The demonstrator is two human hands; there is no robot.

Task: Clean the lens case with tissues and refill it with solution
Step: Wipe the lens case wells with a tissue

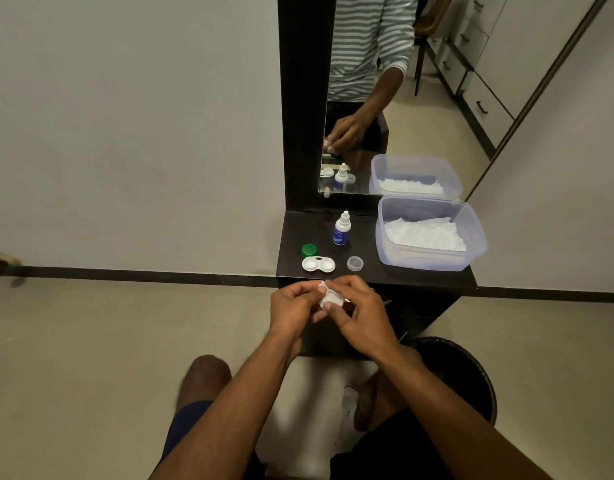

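The white two-well lens case [318, 264] lies open on the dark shelf [402, 277], near its front edge. Beside it stands a green cap [309, 250]; a clear cap [355, 263] lies to its right. The small solution bottle [342, 229] stands upright behind them. Just in front of the shelf, my left hand [293, 306] and my right hand [359, 313] together pinch a small piece of white tissue [329, 297]. Whether something small is wrapped inside the tissue is hidden by my fingers.
A clear plastic box [471, 251] of white tissues sits on the shelf's right side. A mirror [385, 98] rises behind the shelf. A dark round bin [464, 372] stands on the floor at the lower right, next to my knees.
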